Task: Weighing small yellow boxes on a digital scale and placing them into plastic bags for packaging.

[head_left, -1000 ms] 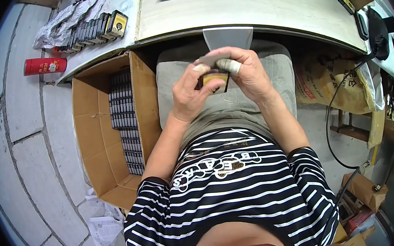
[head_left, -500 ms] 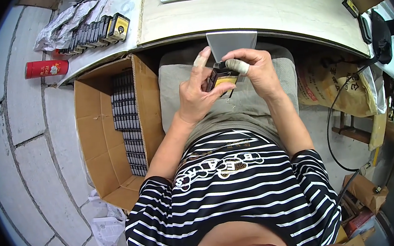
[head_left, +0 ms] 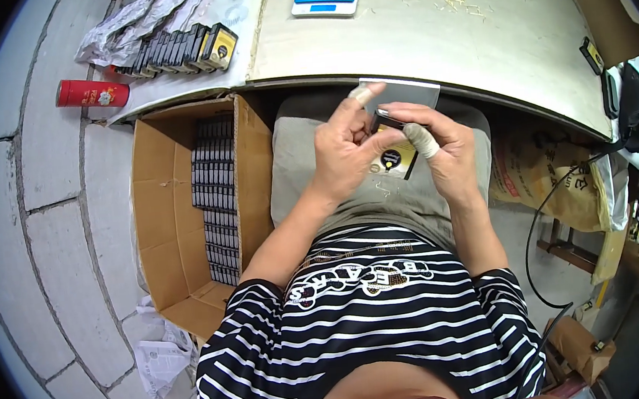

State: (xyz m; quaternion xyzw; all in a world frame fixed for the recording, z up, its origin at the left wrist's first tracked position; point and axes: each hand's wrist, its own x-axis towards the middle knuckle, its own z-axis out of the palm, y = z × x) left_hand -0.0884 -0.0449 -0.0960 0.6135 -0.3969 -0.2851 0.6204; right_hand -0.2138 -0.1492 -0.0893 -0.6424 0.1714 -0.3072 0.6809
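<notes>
One wide pale worktop (head_left: 412, 44) at far side. One brown cardboard carton (head_left: 163, 214) at left, part-filled with rows of flat dark packs (head_left: 212, 166). Left hand (head_left: 342, 155): pinching with thumb and curled fingers, forefinger lifted clear. Right hand (head_left: 452, 152): pinching at far edge, thumb wrapped. Between both, pinched by each, neither nearer: one flat rectangular black-and-yellow box (head_left: 395, 163), tilted, long axis seemingly running near to far, upper part covered by fingers.
</notes>
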